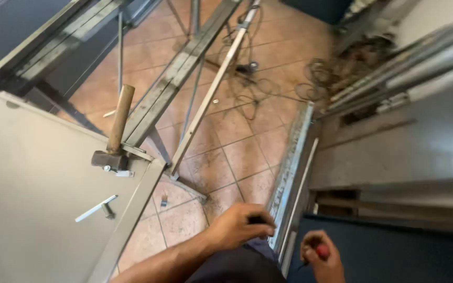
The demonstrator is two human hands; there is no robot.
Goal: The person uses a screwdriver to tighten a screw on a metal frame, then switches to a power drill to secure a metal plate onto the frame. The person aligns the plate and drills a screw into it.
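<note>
My left hand (242,226) is closed around a small dark object (257,220) and rests against the lower end of a long galvanised metal channel (291,173) that runs away across the floor. My right hand (322,260), just right of the channel, grips a red-handled tool (322,251); its tip is hidden. Both hands are low in the head view, above my dark trousers.
To the left, a grey metal panel (32,199) carries a wooden-handled hammer (115,133) and a small flat metal strip (95,208). Steel frames and bars (184,68) lean over the terracotta tile floor (237,152). Tangled cables (260,84) lie farther off. A dark panel (389,251) is at lower right.
</note>
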